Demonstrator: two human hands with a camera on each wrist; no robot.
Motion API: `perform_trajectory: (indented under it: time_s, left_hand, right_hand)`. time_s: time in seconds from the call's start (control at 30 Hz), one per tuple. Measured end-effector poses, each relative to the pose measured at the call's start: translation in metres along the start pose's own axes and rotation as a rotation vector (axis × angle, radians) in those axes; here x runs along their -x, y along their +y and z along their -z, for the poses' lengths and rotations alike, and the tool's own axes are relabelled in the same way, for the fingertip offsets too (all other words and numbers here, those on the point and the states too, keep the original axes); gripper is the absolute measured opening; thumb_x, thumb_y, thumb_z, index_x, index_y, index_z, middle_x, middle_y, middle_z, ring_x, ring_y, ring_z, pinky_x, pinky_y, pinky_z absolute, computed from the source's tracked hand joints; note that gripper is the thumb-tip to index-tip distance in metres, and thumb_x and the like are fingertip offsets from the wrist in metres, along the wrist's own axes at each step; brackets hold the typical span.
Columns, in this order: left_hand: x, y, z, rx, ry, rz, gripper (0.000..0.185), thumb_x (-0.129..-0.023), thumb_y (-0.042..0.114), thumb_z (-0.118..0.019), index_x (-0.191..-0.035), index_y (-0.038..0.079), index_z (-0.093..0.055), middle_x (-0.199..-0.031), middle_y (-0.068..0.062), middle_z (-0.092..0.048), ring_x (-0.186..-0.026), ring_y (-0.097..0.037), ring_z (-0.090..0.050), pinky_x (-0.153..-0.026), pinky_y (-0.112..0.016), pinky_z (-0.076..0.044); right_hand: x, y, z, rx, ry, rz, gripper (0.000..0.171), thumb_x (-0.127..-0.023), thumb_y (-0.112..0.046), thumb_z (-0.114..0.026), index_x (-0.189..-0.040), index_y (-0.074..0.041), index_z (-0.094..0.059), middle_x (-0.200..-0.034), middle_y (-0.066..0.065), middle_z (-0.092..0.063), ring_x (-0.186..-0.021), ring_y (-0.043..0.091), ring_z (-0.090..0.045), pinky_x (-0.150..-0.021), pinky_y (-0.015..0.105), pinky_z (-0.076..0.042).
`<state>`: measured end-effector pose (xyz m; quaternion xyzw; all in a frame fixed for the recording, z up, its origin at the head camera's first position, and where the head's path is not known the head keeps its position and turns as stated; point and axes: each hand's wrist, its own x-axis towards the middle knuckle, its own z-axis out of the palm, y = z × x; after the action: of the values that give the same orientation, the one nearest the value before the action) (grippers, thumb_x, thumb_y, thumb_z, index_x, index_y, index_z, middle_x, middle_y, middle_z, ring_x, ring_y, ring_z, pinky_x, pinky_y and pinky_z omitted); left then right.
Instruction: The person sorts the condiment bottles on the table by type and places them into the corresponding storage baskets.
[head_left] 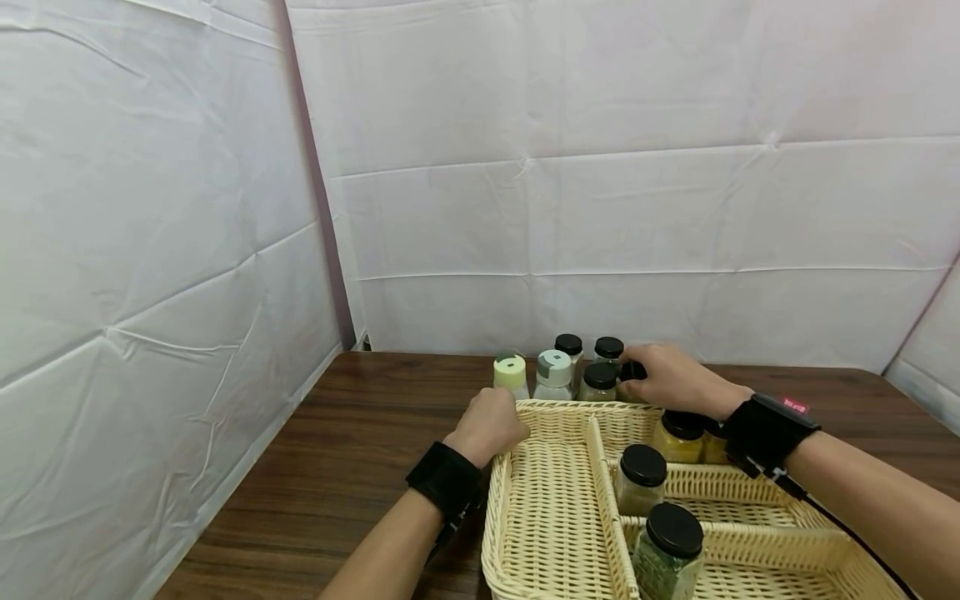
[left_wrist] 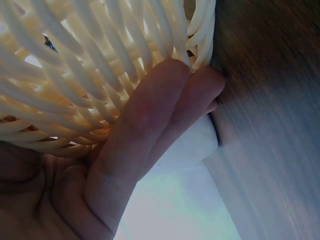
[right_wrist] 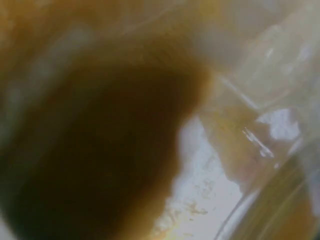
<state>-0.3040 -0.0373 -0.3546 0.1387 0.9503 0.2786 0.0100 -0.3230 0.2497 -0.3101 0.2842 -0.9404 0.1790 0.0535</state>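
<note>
A cream wicker basket (head_left: 547, 508) with dividers sits on a dark wooden table (head_left: 360, 450). My left hand (head_left: 487, 425) grips the basket's far left corner; in the left wrist view its fingers (left_wrist: 150, 120) curl against the woven wall (left_wrist: 75, 65). My right hand (head_left: 667, 379) reaches past the far rim, fingers curled over a black-lidded jar (head_left: 630, 371) standing on the table behind the basket. The right wrist view is a blur of glass (right_wrist: 260, 135) and amber. Three black-lidded jars (head_left: 642, 479) stand in the basket's right compartments.
Behind the basket stand more jars: one with a yellow-green lid (head_left: 511, 375), one with a grey-green lid (head_left: 554, 374), and black-lidded ones (head_left: 568, 348). White sheeting walls in the table at the back and left. Bare wood lies left of the basket.
</note>
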Motion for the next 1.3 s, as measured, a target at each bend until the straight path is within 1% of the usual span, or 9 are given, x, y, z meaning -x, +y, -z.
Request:
perform_trajectory:
  time_s: [0.23,0.47,0.57,0.67,0.77,0.83,1.0,1.2,1.3]
  left_hand:
    - [0.0,0.0,0.0,-0.003,0.005,-0.003,0.043,-0.09,0.001,-0.07,-0.056,0.012,-0.046,-0.056,0.001,-0.038,-0.046,-0.012,-0.043,-0.046,-0.025,-0.034]
    - [-0.002,-0.001,-0.001,0.008,0.009,-0.005,0.046,-0.089,0.0,-0.069,-0.055,0.014,-0.042,-0.055,0.002,-0.034,-0.045,-0.012,-0.039,-0.046,-0.025,-0.032]
    - [-0.001,0.0,-0.001,0.012,0.006,-0.008,0.046,-0.089,0.0,-0.069,-0.055,0.014,-0.042,-0.054,0.003,-0.034,-0.044,-0.012,-0.038,-0.046,-0.025,-0.031]
    - [-0.003,-0.002,-0.003,0.006,0.011,-0.018,0.045,-0.089,0.001,-0.068,-0.055,0.015,-0.042,-0.054,0.003,-0.034,-0.044,-0.011,-0.038,-0.045,-0.025,-0.032]
    - [-0.003,-0.002,-0.003,0.002,0.014,-0.023,0.045,-0.088,0.001,-0.068,-0.055,0.015,-0.041,-0.055,0.003,-0.034,-0.044,-0.011,-0.038,-0.046,-0.025,-0.032]
    - [-0.003,-0.001,-0.002,-0.005,0.017,-0.027,0.045,-0.089,0.001,-0.068,-0.055,0.015,-0.041,-0.055,0.003,-0.034,-0.045,-0.011,-0.038,-0.046,-0.024,-0.032]
    - [-0.001,0.002,0.001,-0.009,0.013,-0.015,0.046,-0.09,0.0,-0.068,-0.055,0.014,-0.041,-0.056,0.003,-0.034,-0.046,-0.012,-0.04,-0.047,-0.025,-0.032]
    - [-0.002,0.001,0.0,0.0,0.012,0.006,0.044,-0.089,0.0,-0.07,-0.056,0.013,-0.044,-0.057,0.001,-0.038,-0.047,-0.013,-0.044,-0.047,-0.025,-0.034]
    - [-0.002,0.001,0.001,0.005,0.005,0.01,0.044,-0.09,0.0,-0.07,-0.056,0.013,-0.044,-0.057,0.001,-0.037,-0.047,-0.013,-0.043,-0.047,-0.025,-0.034]
  right_hand:
    - [0.003,0.003,0.002,0.006,0.035,0.025,0.032,-0.103,-0.003,-0.065,-0.132,0.01,-0.062,-0.118,0.022,-0.066,-0.083,0.018,-0.057,-0.075,0.043,-0.041]
    - [0.003,-0.003,0.01,-0.012,0.034,-0.028,0.037,-0.104,-0.003,-0.063,-0.137,0.014,-0.057,-0.123,0.027,-0.064,-0.082,0.021,-0.058,-0.075,0.045,-0.04]
    - [0.003,-0.004,0.013,-0.015,0.037,-0.037,0.038,-0.105,-0.003,-0.062,-0.138,0.014,-0.056,-0.126,0.028,-0.063,-0.09,0.026,-0.063,-0.079,0.045,-0.045]
    - [0.003,-0.004,0.016,-0.02,0.051,-0.035,0.038,-0.105,-0.004,-0.063,-0.139,0.013,-0.056,-0.128,0.028,-0.063,-0.104,0.034,-0.066,-0.089,0.049,-0.051]
    - [0.005,-0.005,0.02,-0.019,0.07,-0.028,0.039,-0.105,-0.005,-0.064,-0.138,0.013,-0.057,-0.129,0.028,-0.063,-0.112,0.04,-0.065,-0.096,0.054,-0.05]
    - [0.005,-0.007,0.023,-0.007,0.084,-0.023,0.039,-0.105,-0.005,-0.065,-0.138,0.012,-0.057,-0.129,0.028,-0.063,-0.114,0.042,-0.064,-0.098,0.055,-0.05]
    - [0.007,-0.011,0.031,0.016,0.107,-0.02,0.04,-0.105,-0.006,-0.065,-0.14,0.011,-0.056,-0.129,0.028,-0.063,-0.115,0.042,-0.063,-0.099,0.055,-0.049]
    - [0.009,-0.015,0.038,0.0,0.124,-0.021,0.041,-0.106,-0.006,-0.063,-0.143,0.01,-0.054,-0.134,0.03,-0.061,-0.122,0.045,-0.06,-0.104,0.056,-0.047]
    - [0.011,-0.017,0.042,-0.012,0.138,-0.016,0.04,-0.106,-0.005,-0.063,-0.142,0.011,-0.055,-0.135,0.03,-0.061,-0.122,0.045,-0.061,-0.103,0.055,-0.049]
